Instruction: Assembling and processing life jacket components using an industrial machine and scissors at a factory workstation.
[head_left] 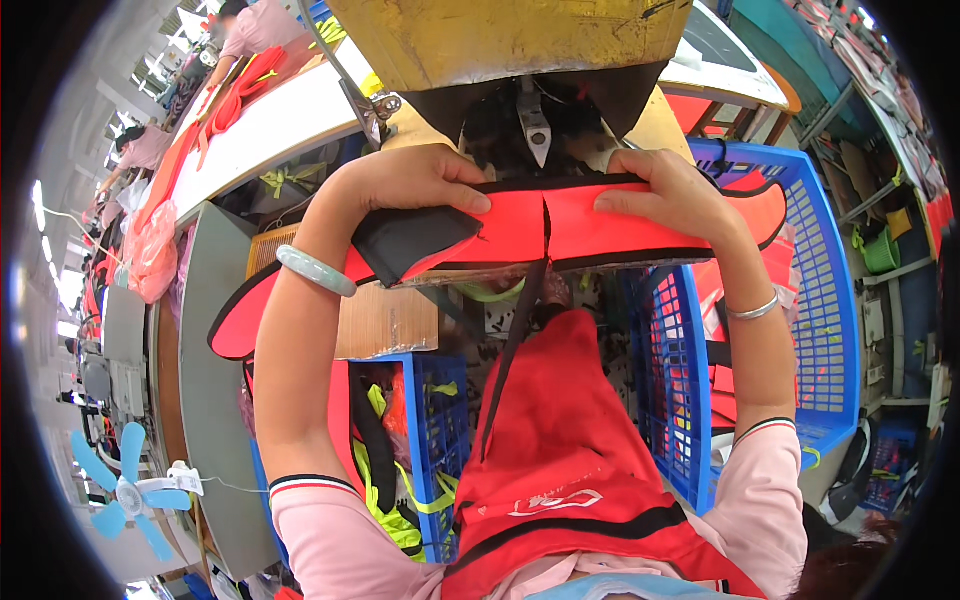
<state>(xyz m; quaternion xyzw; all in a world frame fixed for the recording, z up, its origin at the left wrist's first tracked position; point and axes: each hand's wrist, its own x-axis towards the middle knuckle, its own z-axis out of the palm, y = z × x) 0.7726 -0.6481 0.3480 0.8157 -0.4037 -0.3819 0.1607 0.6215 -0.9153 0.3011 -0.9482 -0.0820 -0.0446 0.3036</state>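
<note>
Head view, looking straight down: both hands are up at twelve o'clock, pressing an orange-red fabric panel (520, 232) with black edging flat under the sewing machine head (520, 45). The left hand (420, 180) lies palm down on the panel's left half, fingers stretched toward the centre, flat and open on the cloth rather than pinching it; just under it a black piece of fabric (400, 242) is folded over the orange. A pale green bangle (315, 270) sits on that wrist. The right hand (665, 190) mirrors it at one o'clock, fingers spread flat on the right half, thumb tucked at the near edge; whether it grips that edge I cannot tell. A silver bracelet (752, 310) is on its wrist.

Between the two hands a dark seam line runs down the middle of the panel, right below the metal presser foot (536, 125). The panel sits touching the machine bed, centred under the needle area, its tips curving out toward nine and three o'clock. A black strap (515, 330) hangs from that seam down toward six o'clock onto the red apron (560, 450).

Judging from this, the two halves already meet at the middle and the edging is on; the piece looks lined up, stitching at the centre seems the step in hand.

At four o'clock a blue plastic basket (830, 300) holds more orange pieces; another blue crate (432, 440) at seven o'clock holds yellow-green straps. A small blue fan (125, 490) stands at eight o'clock
</note>
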